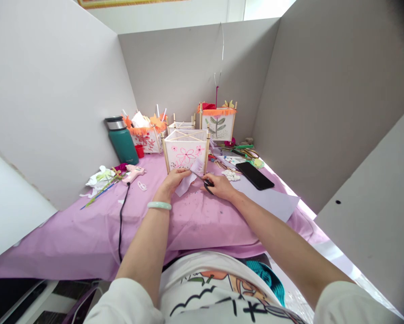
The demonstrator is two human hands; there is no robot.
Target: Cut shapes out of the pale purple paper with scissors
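Observation:
Between the fingers of my left hand (175,181) is a pale lilac piece of paper (186,184), its lower end hanging over the table. My right hand (221,186) is closed round the black handles of a pair of scissors (207,184). The scissor blades point left and lie against the paper, close to my left fingertips. Just behind both hands stands a white lantern box (185,150) with wooden corner sticks and pink drawn flowers. Part of its lower front is covered by the paper and my hands.
A pink glue gun (134,173) with a black cord and a green bottle (121,140) are on the left. Decorated lantern boxes (217,125) stand behind. A black phone (255,176) lies right, beside a lilac sheet (272,201). Grey panels (202,63) enclose the table.

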